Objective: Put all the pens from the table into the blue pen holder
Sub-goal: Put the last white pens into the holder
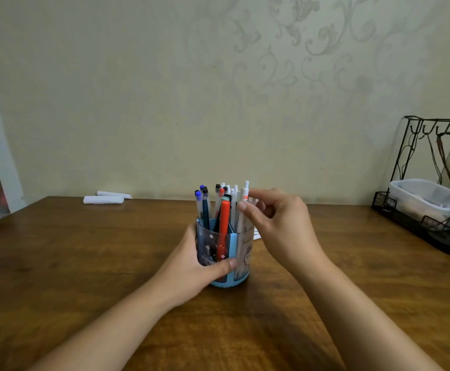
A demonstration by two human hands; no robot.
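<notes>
the blue pen holder [241,253] stands mid-table [84,263] between both hands, the left hand [191,266] wrapped around its near-left wall, the right hand [277,218] beside its rim with fingertips [242,206] pinching the white pens [241,207] standing inside.

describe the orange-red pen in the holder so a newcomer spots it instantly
Centre of the brown wooden table stands the blue translucent pen holder, gripped by the left hand. In its front compartment stands the orange-red pen: the thickest, only fully coloured barrel among slimmer clear and white pens.
</notes>
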